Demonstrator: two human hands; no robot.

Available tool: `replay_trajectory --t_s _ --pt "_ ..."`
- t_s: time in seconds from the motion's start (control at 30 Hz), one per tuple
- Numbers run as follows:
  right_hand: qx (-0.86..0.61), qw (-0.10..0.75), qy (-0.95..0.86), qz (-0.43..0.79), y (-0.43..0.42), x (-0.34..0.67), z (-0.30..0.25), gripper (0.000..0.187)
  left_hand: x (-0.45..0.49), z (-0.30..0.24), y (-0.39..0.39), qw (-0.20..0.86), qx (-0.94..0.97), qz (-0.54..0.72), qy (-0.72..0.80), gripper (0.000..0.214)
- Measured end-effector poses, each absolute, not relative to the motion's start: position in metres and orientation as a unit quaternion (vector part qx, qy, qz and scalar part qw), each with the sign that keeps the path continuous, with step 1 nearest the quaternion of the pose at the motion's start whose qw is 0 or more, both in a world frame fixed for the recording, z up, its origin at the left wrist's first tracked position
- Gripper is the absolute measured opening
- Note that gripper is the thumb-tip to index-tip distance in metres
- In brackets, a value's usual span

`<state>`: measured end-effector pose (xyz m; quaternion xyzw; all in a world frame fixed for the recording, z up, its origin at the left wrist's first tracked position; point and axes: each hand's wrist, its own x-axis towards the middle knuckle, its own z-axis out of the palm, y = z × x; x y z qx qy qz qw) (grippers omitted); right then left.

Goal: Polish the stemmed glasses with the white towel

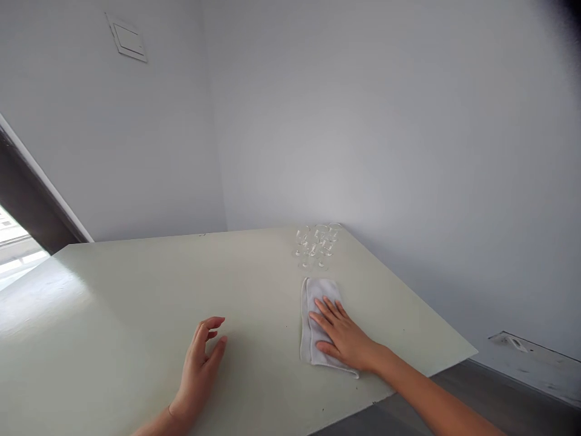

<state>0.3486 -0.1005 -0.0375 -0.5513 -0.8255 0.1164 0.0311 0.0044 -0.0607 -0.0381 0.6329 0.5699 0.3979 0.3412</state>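
Note:
A folded white cloth (pixel 321 288) lies on the pale tabletop (pixel 149 303), a little right of the middle. My right hand (pixel 342 339) rests flat on top of it, palm down with fingers spread, and covers part of the cloth. To the left, my left hand (pixel 202 363) is at the table with its fingers loosely bent and a gap between thumb and forefinger. It holds nothing. Beyond the cloth, several small clear stemmed glasses (pixel 318 245) stand upright in a close group near the table's far right corner.
Grey walls (pixel 385 121) meet in a corner behind the table. On the left wall is a switch plate (pixel 128 41). A dark window frame (pixel 27 188) rises at the far left. Right of the table, a white panel (pixel 535 363) sits low by the grey floor (pixel 490 399).

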Motion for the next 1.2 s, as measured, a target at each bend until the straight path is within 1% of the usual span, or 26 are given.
replay_trajectory --t_s 0.13,0.3,0.43,0.5,0.63,0.7,0.8,0.9,1.03,1.2 --pt "-0.632 0.016 -0.771 0.078 -0.093 0.395 -0.047 0.064 0.003 -0.039 -0.060 0.344 0.636 0.391 0.570 0.030" --pt "-0.750 -0.014 -0.661 0.030 -0.064 0.449 -0.048 0.068 0.002 -0.037 -0.061 0.354 0.633 0.391 0.567 0.030" --pt "-0.853 -0.049 -0.520 0.015 -0.044 0.449 -0.040 0.062 0.004 -0.038 -0.060 0.354 0.629 0.399 0.566 0.030" --pt "-0.870 -0.066 -0.487 0.027 -0.041 0.432 -0.034 0.059 0.005 -0.037 -0.059 0.354 0.625 0.402 0.567 0.029" --pt "-0.829 -0.088 -0.551 0.038 -0.054 0.384 -0.028 0.054 0.006 -0.036 -0.059 0.352 0.624 0.413 0.561 0.028" --pt "-0.788 -0.085 -0.609 0.033 -0.065 0.361 -0.025 0.055 0.005 -0.037 -0.059 0.353 0.621 0.421 0.560 0.028" --pt "-0.706 -0.053 -0.705 0.039 -0.075 0.338 -0.017 0.058 0.004 -0.040 -0.057 0.351 0.620 0.415 0.566 0.027" --pt "-0.659 -0.004 -0.752 0.023 -0.070 0.325 -0.004 0.050 0.006 -0.037 -0.050 0.362 0.615 0.375 0.591 0.028" --pt "-0.639 0.063 -0.767 -0.017 -0.049 0.307 -0.002 0.044 0.026 -0.016 -0.030 0.419 0.609 0.319 0.593 0.036" --pt "-0.630 0.057 -0.775 0.009 -0.030 0.285 -0.021 0.035 0.086 0.010 0.008 0.440 0.656 0.293 0.538 0.036"
